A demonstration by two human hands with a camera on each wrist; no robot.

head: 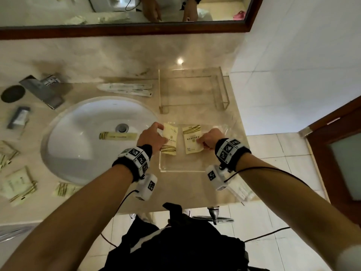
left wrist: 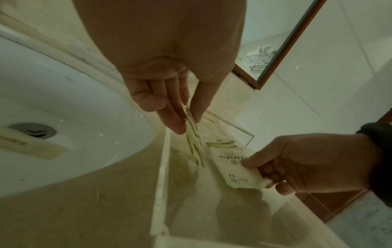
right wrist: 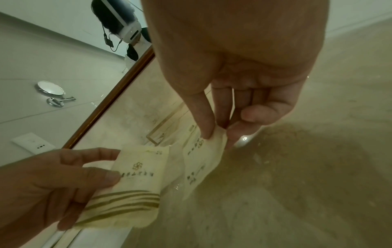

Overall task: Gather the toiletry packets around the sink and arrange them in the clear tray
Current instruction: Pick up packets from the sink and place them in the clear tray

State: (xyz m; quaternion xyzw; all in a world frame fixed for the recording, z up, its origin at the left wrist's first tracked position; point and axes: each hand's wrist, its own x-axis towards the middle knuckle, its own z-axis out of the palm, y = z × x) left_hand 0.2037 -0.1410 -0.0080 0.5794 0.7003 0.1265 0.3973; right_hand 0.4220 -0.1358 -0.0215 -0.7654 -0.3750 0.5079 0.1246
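Two cream packets with olive stripes hang over the clear tray (head: 161, 166), right of the sink. My left hand (head: 158, 132) pinches the left packet (head: 170, 138) by its edge, striped end towards me. My right hand (head: 205, 140) pinches the right packet (head: 192, 138), striped end away. In the left wrist view the left hand (left wrist: 186, 120) holds its packet (left wrist: 194, 144) edge-on beside the tray wall (left wrist: 161, 176). In the right wrist view the right hand (right wrist: 218, 132) grips its packet (right wrist: 201, 156) by a corner, next to the left packet (right wrist: 135, 181).
A long packet (head: 118, 135) lies in the white sink (head: 78, 153) by the drain. Long toothbrush packets (head: 125, 89) lie behind it, beside a clear stand (head: 193, 89). More packets (head: 17, 184) sit on the counter's left, one (head: 64, 189) at the front. The faucet (head: 43, 90) stands at back left.
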